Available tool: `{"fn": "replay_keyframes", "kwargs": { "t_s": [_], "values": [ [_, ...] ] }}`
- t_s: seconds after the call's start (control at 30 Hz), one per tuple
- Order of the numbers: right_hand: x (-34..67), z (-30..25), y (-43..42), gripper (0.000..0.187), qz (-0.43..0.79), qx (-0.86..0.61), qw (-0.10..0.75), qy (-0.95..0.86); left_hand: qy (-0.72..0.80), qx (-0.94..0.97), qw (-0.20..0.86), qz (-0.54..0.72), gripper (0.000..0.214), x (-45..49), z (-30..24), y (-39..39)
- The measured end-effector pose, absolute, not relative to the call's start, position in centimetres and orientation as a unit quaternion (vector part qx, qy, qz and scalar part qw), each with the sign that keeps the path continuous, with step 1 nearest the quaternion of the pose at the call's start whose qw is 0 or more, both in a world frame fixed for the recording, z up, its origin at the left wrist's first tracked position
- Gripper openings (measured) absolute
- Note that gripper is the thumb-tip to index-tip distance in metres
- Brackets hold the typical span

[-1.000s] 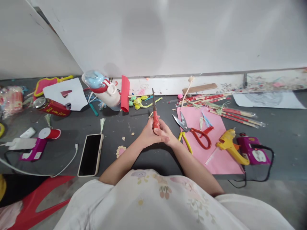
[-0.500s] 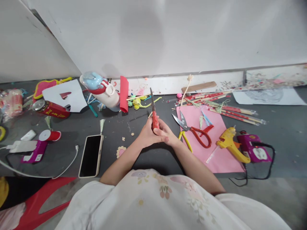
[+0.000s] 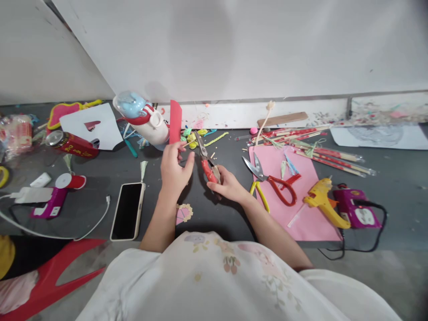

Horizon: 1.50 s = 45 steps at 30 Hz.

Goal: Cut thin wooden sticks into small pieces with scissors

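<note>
My right hand (image 3: 228, 186) grips the red handles of a pair of pliers (image 3: 206, 161), whose metal jaws point up and to the left over the dark table (image 3: 100, 178). My left hand (image 3: 174, 170) is raised to the left of the jaws, fingers curled in a pinch around a thin stick that reaches toward the jaws. A small pink scalloped paper piece (image 3: 183, 212) lies by my left forearm.
A phone (image 3: 127, 210) lies at the left. Red-handled scissors (image 3: 272, 178) and a yellow glue gun (image 3: 321, 201) rest on pink paper (image 3: 301, 214). A white bottle (image 3: 143, 120), red folded paper (image 3: 175, 121), a red can (image 3: 72, 144), and red sticks (image 3: 317, 147) lie further back.
My left hand has let go of the pliers and lifted to the left, pinching a thin stick. The pliers have tilted from upright to pointing up-left, held by my right hand alone.
</note>
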State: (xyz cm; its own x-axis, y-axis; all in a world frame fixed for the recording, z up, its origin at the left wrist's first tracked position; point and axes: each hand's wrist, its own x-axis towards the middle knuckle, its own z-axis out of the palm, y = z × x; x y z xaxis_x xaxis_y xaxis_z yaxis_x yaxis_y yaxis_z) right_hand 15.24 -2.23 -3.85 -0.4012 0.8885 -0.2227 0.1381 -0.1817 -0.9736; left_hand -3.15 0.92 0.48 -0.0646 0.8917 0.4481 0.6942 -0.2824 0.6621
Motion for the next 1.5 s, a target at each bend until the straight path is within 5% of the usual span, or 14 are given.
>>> {"fn": "replay_keyframes", "kwargs": {
  "t_s": [0.13,1.5],
  "values": [
    [15.1,-3.3,-2.5,0.041,0.579,-0.445,0.271,-0.627,0.601,0.711,-0.025,0.364,0.02,-4.3,0.1,1.6],
    [15.8,-2.5,-2.4,0.04,0.592,-0.37,0.256,-0.668,0.558,0.755,0.02,0.344,0.022,-6.5,0.7,1.5]
  ]
}}
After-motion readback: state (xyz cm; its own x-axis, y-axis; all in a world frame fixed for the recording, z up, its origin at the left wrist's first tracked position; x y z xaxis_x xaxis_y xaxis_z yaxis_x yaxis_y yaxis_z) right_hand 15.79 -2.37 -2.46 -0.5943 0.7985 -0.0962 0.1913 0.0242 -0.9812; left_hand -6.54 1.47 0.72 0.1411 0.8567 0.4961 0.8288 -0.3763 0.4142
